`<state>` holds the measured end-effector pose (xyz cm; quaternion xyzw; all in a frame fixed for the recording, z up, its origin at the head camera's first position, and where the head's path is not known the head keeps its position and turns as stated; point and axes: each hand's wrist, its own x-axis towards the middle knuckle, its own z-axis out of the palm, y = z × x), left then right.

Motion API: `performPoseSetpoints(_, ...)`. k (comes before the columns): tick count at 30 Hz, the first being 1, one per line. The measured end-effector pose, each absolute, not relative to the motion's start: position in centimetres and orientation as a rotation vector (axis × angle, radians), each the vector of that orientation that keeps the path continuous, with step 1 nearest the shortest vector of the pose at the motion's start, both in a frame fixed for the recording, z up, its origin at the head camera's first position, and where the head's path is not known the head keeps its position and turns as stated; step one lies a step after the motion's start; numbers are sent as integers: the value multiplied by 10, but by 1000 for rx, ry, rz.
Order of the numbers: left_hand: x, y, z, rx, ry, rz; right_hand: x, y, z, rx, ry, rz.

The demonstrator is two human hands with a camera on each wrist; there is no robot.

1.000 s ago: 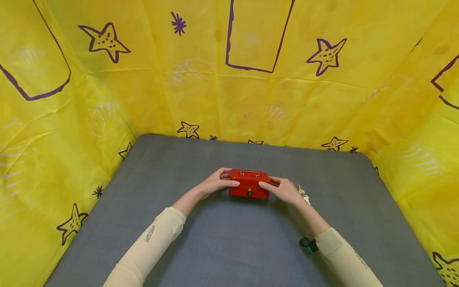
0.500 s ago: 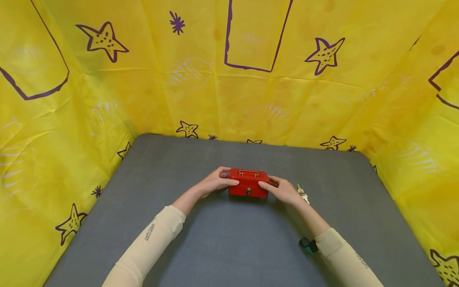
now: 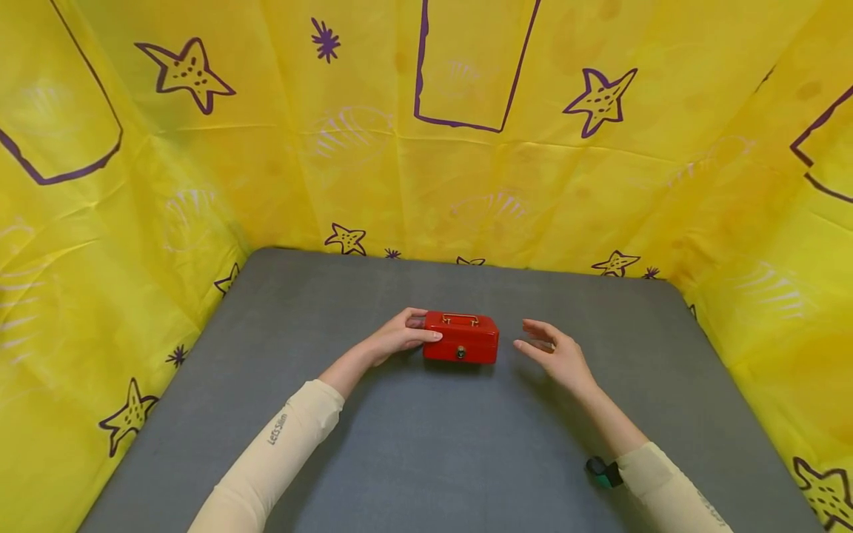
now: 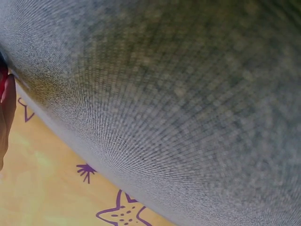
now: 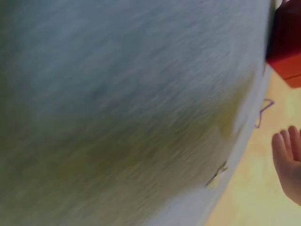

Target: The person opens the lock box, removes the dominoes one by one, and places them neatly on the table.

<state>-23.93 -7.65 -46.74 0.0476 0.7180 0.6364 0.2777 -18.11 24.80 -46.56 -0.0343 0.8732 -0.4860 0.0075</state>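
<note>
Could not see inside the closed, oblong red metal box [image 3: 460, 338] on the grey table [image 3: 426, 444], nor all the fingers of the left hand [image 3: 397, 335], clamped with the thumb on its left end. Held the right hand [image 3: 558, 357] near its other end, fingers apart from thumb. Barely made out small, blurred metal keys [image 5: 217, 174] before yellow starry cloth [image 3: 460, 174].

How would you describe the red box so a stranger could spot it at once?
Find the grey table by the yellow cloth. Around its middle, the left hand grips one side of the red box; the right hand is apart from it. It alone is red, with a handle on top and a round lock in front.
</note>
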Motion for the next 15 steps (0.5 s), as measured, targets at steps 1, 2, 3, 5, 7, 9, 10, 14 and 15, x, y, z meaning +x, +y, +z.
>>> performPoseSetpoints(1,-239,-77,-468,129,1925,1708,-180,252,-467,-87,2749,-1532)
performPoseSetpoints(2,-239,-77,-468,131,1921,1708,-179,256,-467,-65,2766,-1539)
performPoseSetpoints(3,-239,-77,-468,135,1921,1706,-177,260,-468,-42,2782,-1541)
performPoseSetpoints(5,-239,-77,-468,140,1915,1707,-175,268,-470,6,2813,-1527)
performPoseSetpoints(7,-239,-77,-468,136,1909,1715,-173,274,-471,40,2825,-1515)
performPoseSetpoints(9,-239,-78,-467,129,1909,1718,-172,280,-473,67,2834,-1505)
performPoseSetpoints(10,-239,-78,-467,125,1908,1719,-172,282,-473,78,2837,-1502)
performPoseSetpoints(14,-239,-79,-467,122,1918,1707,-172,292,-475,114,2869,-1466)
performPoseSetpoints(15,-240,-79,-467,125,1918,1704,-171,294,-476,122,2880,-1451)
